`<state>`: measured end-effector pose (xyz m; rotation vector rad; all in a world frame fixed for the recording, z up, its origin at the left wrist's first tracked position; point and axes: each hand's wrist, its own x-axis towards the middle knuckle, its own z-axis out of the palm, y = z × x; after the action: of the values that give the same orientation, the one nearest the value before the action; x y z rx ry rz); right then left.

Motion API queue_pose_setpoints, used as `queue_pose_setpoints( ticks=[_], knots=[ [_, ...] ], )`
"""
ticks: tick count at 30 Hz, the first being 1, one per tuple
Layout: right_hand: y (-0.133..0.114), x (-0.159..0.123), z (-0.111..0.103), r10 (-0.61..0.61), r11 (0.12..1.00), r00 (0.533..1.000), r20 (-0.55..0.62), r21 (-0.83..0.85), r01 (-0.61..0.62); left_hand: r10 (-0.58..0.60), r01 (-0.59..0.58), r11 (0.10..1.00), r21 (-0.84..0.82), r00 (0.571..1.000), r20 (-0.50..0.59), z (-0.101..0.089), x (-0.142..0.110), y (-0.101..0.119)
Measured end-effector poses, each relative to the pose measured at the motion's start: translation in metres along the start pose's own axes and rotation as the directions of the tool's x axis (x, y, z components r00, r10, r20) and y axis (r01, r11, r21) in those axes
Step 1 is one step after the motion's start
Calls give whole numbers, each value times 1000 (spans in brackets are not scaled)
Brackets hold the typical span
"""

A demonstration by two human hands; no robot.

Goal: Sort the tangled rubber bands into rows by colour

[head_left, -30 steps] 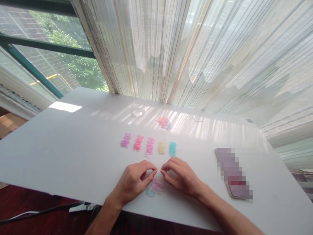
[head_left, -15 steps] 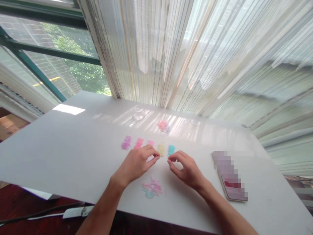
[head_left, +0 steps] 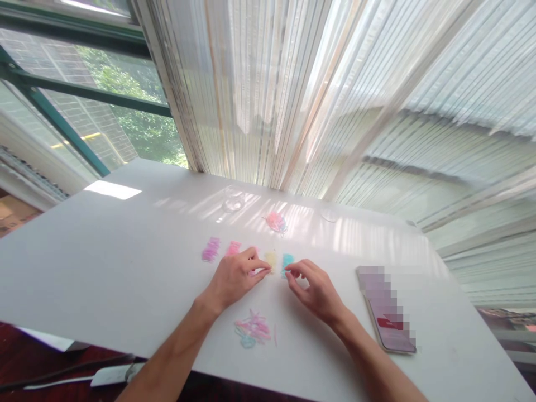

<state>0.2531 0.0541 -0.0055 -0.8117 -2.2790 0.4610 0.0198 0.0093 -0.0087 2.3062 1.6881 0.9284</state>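
Note:
Thin loop-like bands lie sorted by colour in short rows: purple bands (head_left: 210,249), coral-pink bands (head_left: 233,247), yellow bands (head_left: 271,260) and turquoise bands (head_left: 287,263). A lighter pink row is mostly hidden behind my left hand (head_left: 238,276). That hand is closed in a pinch, its fingertips at the near end of the yellow row; anything held there is too small to make out. My right hand (head_left: 314,287) is curled in a loose pinch beside the turquoise row, its contents also unclear. Closer to me is a loose pile of pink and blue bands (head_left: 255,328).
Another mixed heap of bands (head_left: 275,221) lies farther back on the white table (head_left: 104,268). Clear round dishes or lids (head_left: 233,203) rest near the curtain (head_left: 259,100). A phone (head_left: 387,312) lies to the right. A white power strip (head_left: 113,375) is below the table's edge.
Both hands have moved forward from above the near pile to the yellow and turquoise rows, uncovering the pile. Over the last half second they have shifted only slightly.

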Motion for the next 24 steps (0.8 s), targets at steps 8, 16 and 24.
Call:
queue_pose_setpoints(
  ticks=[8,16,24],
  knots=[
    [1,0,0,5,1000,1000,27,14,-5,-47,42,996,83,997,58,-1,-1,4],
    [2,-2,4,-17,1000,997,69,24,16,-23,30,990,-138,999,47,-18,-41,16],
    [-28,0,-15,120,993,926,359,-43,-112,52,-31,972,-231,995,85,-19,-76,21]
  ],
)
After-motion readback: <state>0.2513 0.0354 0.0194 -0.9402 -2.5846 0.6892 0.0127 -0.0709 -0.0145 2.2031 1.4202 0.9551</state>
